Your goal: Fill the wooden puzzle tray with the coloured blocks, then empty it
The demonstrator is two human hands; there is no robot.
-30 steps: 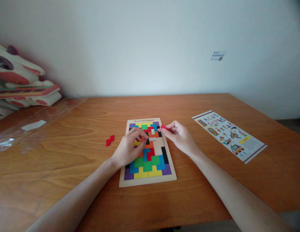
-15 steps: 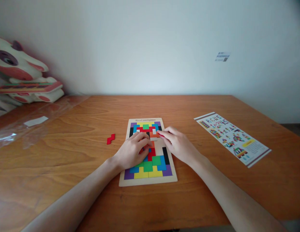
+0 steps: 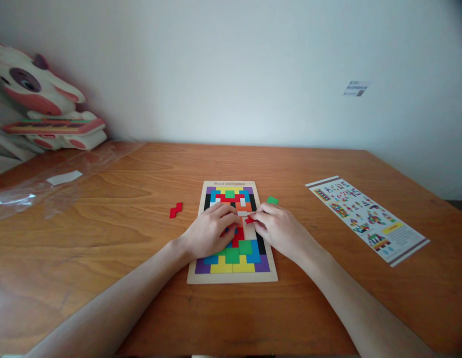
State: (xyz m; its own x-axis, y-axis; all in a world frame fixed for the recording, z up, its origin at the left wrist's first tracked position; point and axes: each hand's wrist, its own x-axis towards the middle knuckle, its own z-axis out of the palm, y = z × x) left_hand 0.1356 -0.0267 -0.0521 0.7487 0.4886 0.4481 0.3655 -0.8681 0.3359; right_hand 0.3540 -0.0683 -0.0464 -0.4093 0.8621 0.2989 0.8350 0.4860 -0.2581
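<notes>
Toward 6 o'clock, the red piece [image 3: 249, 219] has shifted, pinched by the right hand [image 3: 278, 226] at 2 o'clock on the board [image 3: 231, 279]; at 9, the left hand [image 3: 211, 229] curls, its hold unclear.

Two hands [image 3: 214, 229] [image 3: 283, 229], one board [image 3: 233, 279], one held piece [image 3: 249, 219], two loose pieces [image 3: 176, 210] [image 3: 272, 200], one printed sheet [image 3: 365, 219], one cow toy [image 3: 48, 102]
</notes>
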